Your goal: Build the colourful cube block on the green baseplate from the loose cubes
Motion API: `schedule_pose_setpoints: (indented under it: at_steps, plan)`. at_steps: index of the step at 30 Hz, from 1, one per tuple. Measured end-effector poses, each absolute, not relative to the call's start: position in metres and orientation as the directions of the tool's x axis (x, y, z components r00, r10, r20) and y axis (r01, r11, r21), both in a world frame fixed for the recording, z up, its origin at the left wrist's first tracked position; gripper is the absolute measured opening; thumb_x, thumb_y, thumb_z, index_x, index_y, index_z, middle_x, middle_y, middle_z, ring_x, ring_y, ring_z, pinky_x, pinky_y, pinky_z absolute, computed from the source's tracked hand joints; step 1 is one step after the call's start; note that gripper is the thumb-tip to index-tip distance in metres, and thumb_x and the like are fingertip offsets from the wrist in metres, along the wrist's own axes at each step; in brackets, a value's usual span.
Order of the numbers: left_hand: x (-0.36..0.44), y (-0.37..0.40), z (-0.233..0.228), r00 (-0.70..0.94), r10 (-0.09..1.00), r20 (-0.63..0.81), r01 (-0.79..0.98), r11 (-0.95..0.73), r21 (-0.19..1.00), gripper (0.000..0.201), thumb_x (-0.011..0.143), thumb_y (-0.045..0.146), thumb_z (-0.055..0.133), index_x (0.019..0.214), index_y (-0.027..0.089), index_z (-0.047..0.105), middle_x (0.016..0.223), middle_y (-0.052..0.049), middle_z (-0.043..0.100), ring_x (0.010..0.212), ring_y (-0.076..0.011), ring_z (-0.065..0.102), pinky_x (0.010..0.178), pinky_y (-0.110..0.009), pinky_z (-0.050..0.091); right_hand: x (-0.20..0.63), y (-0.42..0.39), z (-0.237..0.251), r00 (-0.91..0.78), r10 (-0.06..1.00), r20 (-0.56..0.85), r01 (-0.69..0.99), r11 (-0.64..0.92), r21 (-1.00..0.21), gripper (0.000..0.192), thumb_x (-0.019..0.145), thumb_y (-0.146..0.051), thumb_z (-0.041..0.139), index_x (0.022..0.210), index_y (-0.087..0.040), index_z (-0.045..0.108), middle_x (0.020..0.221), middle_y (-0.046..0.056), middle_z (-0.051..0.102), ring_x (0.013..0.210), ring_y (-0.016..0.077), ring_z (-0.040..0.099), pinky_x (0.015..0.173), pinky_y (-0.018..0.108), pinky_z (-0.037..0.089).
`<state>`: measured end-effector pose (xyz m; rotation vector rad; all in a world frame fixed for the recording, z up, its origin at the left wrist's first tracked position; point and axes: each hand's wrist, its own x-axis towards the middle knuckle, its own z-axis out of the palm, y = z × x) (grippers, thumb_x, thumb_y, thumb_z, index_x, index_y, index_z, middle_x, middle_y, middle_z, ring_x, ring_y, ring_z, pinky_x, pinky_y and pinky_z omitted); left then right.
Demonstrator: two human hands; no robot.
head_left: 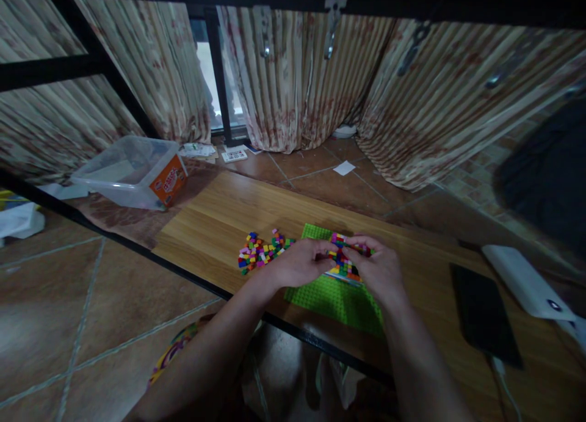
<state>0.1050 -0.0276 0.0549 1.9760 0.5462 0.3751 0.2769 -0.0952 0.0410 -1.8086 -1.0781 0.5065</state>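
A green studded baseplate [334, 303] lies on the wooden board in front of me. On it sits a patch of small multicoloured building bricks [342, 269], partly covered by my fingers. My left hand [306, 263] reaches over the patch from the left, thumb and fingers pinched together. From the right my right hand [379, 266] meets it, its thumb and forefinger closed over the same bricks. Whatever lies between the fingertips is too small or hidden to tell. Loose coloured bricks [260, 251] form a pile left of the baseplate, near my left wrist.
A clear plastic box [123, 171] with an orange label stands at the board's far left end. At right lie a black phone-like slab [485, 315] with a cable and a white power bank-like device [526, 281]. A dark metal bar [215, 291] runs along the board's near edge.
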Motion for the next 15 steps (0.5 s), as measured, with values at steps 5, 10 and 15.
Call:
schedule_pose_setpoints:
  at_steps: [5,10,15]
  plan:
    - [0.1044,-0.0280,0.0576,0.858,0.513,0.018,0.223,-0.404,0.887,0.030,0.088,0.027,0.052,0.113,0.015,0.064,0.072,0.001,0.061,0.063,-0.0101,0.052,0.060,-0.021,0.040,0.2752,-0.0942,0.0400,0.546,0.833,0.090,0.412,-0.173,-0.894,0.022,0.065,-0.038,0.068,0.079,-0.021,0.074,0.104,0.007,0.070,0.089,0.0228,0.064,0.084,0.039,0.047]
    - [0.1042,-0.0284,0.0620,0.860,0.510,0.021,0.241,-0.442,0.864,0.029,0.088,0.027,0.052,0.111,0.015,0.064,0.069,0.002,0.058,0.059,-0.0101,0.050,0.057,-0.021,0.038,0.2742,-0.0925,0.0407,0.552,0.830,0.081,0.405,-0.181,-0.896,0.022,0.064,-0.037,0.068,0.078,-0.020,0.074,0.099,0.007,0.070,0.085,0.0223,0.064,0.081,0.039,0.048]
    - [0.1032,-0.0287,0.0614,0.862,0.506,0.023,0.232,-0.435,0.870,0.029,0.088,0.026,0.052,0.112,0.015,0.065,0.072,0.001,0.061,0.062,-0.0104,0.052,0.058,-0.021,0.039,0.2740,-0.0919,0.0398,0.540,0.839,0.072,0.406,-0.184,-0.895,0.021,0.064,-0.035,0.068,0.079,-0.020,0.073,0.095,0.006,0.071,0.084,0.0218,0.065,0.080,0.037,0.048]
